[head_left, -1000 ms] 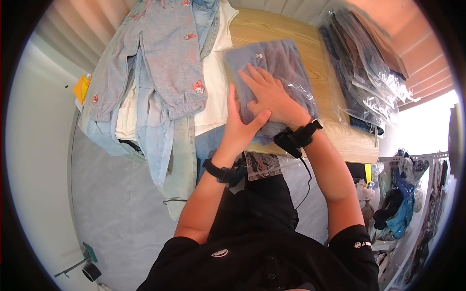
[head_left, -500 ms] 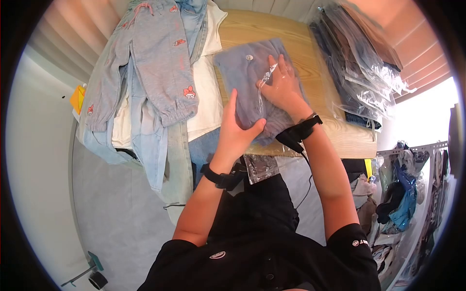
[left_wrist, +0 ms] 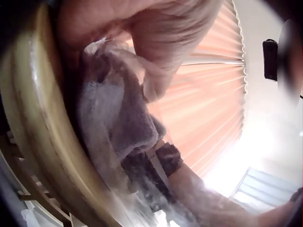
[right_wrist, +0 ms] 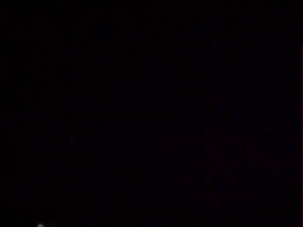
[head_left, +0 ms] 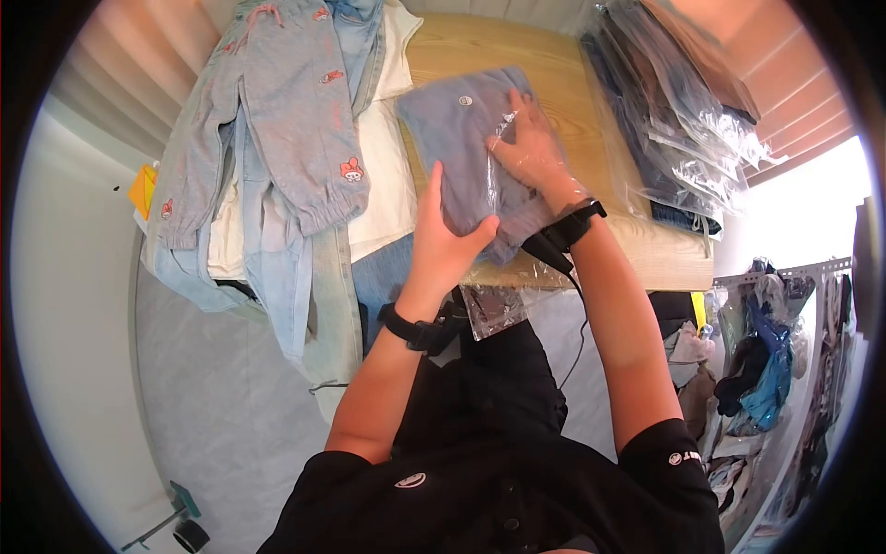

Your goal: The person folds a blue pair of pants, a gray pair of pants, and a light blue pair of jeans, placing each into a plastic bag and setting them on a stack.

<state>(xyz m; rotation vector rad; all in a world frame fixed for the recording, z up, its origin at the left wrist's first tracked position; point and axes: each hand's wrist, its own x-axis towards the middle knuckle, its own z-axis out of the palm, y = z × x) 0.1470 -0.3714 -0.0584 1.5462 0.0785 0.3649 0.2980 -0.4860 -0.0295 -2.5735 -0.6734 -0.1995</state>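
Observation:
A folded grey-blue garment (head_left: pixel 461 138) with a small round pale badge lies in clear plastic film on the table. My left hand (head_left: pixel 441 242) holds its near left edge, the thumb over the top and the index finger along the side; the other fingers are hidden. In the left wrist view the plush garment (left_wrist: pixel 118 104) bulges below the thumb (left_wrist: pixel 154 87). My right hand (head_left: pixel 533 152) rests spread on the right part of the garment, with shiny plastic film overlapping its fingers. The right wrist view is almost wholly black.
Grey trousers (head_left: pixel 295 120) with red cartoon patches lie over jeans and white cloth at the left. Bagged garments (head_left: pixel 674 102) are piled at the right of the wooden table (head_left: pixel 498 42). A clear bag (head_left: pixel 498 312) hangs at its front edge; a rack (head_left: pixel 784 272) stands at the lower right.
My right hand has moved from the garment's middle to its right side, and film now overlaps it. The garment and left hand appear slightly further left, as the whole view shifts.

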